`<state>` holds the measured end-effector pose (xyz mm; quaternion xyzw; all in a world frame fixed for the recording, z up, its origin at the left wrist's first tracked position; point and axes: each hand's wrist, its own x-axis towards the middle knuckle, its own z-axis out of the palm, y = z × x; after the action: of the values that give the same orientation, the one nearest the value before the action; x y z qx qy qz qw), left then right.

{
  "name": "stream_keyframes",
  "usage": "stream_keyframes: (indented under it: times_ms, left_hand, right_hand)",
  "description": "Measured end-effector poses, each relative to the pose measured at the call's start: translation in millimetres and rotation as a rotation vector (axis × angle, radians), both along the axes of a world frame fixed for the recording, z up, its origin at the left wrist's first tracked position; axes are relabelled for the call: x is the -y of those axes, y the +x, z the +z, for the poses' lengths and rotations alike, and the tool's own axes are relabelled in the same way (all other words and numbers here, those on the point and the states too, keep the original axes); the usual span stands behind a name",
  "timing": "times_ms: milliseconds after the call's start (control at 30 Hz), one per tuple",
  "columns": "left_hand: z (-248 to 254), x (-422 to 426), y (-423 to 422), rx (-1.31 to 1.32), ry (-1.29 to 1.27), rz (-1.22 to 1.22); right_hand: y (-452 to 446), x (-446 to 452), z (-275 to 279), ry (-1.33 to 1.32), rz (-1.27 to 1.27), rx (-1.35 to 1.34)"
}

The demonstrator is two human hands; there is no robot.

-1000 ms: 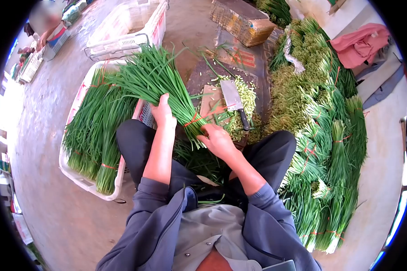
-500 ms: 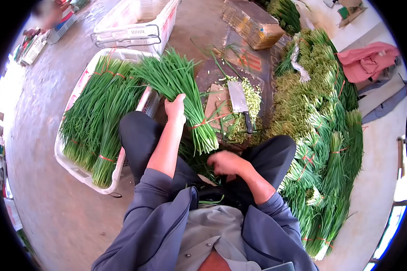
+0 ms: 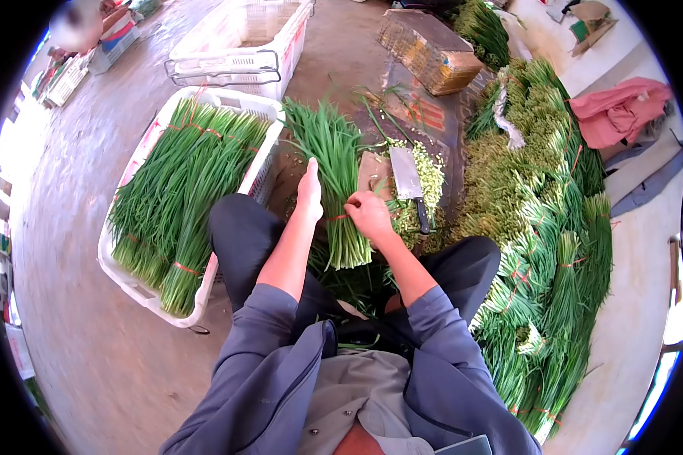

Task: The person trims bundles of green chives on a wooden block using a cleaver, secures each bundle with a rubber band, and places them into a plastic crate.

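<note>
My left hand (image 3: 309, 193) is stretched out flat, its palm side against the left of a bunch of garlic chives (image 3: 330, 148). The bunch stands tilted before my lap, leafy ends away from me and pale cut ends close to my knees. Around its lower part runs a red tie (image 3: 335, 218). At that tie, on the bunch's right side, my right hand (image 3: 369, 216) has its fingers pinched together; the fingertips are partly hidden. Just beyond lies a cleaver (image 3: 407, 173) with a black handle, on chopped pale stem ends (image 3: 431, 178) and a board (image 3: 373, 171).
A white crate (image 3: 108, 246) of tied chive bunches stands at my left, another white crate (image 3: 225, 64) behind it. On my right is a long heap of chives (image 3: 520, 227). A taped box (image 3: 425, 54) sits ahead; a pink cloth (image 3: 622, 110) lies far right. A person (image 3: 77, 26) is at upper left.
My left hand has gone from gripping the chives to lying flat beside them. My right hand has risen from below to the tie. The bunch now stands more upright.
</note>
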<state>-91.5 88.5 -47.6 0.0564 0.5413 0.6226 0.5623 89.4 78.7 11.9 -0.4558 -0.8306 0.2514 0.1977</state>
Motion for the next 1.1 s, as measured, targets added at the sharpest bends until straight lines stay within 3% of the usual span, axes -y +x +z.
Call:
stream_keyframes:
  times_ms: [200, 267, 400, 467, 533, 667, 733, 800, 833, 867, 900, 967, 1033, 1067, 1100]
  left_hand:
    - [2, 0, 9, 0.120, 0.052, 0.048]
    - [3, 6, 15, -0.044, 0.228, -0.045]
    - [13, 21, 40, -0.338, 0.204, 0.041]
    - [14, 21, 37, -0.347, 0.195, 0.019]
    - [8, 16, 35, -0.349, 0.189, 0.005]
    - [2, 13, 35, -0.325, 0.168, 0.045]
    - [-4, 8, 32, -0.341, 0.108, 0.033]
    - [-14, 5, 30, -0.326, 0.120, 0.042]
    - [-10, 4, 30, -0.329, 0.080, 0.031]
    - [-6, 5, 29, -0.334, 0.038, 0.015]
    - [-22, 1, 26, -0.321, 0.109, 0.000]
    - [-24, -1, 28, -0.344, 0.097, 0.024]
    - [-23, 2, 27, -0.356, 0.090, 0.010]
    - [-20, 3, 27, -0.329, 0.095, -0.005]
    - [-17, 6, 26, -0.303, 0.101, -0.019]
  right_hand:
    - [11, -15, -12, -0.330, -0.158, -0.177]
    - [9, -14, -3, -0.471, -0.203, -0.279]
    - [4, -22, -10, -0.745, -0.288, -0.510]
    - [6, -33, -12, -0.752, -0.312, -0.592]
    - [14, -49, 2, -0.707, -0.525, -1.087]
    - [41, -50, 34, -0.729, -0.473, -1.226]
    - [56, -25, 45, -0.693, -0.265, -0.990]
    - [79, 4, 52, -0.886, 0.062, -0.701]
    - [86, 11, 62, -1.063, 0.327, -0.481]
    - [91, 12, 71, -1.092, 0.556, -0.069]
    - [88, 15, 77, -0.926, 0.606, 0.108]
    - [77, 10, 67, -0.633, 0.509, 0.128]
    - [63, 3, 43, -0.442, 0.279, -0.059]
    - [52, 2, 31, -0.438, 0.278, -0.070]
    - [43, -2, 7, -0.244, 0.231, 0.018]
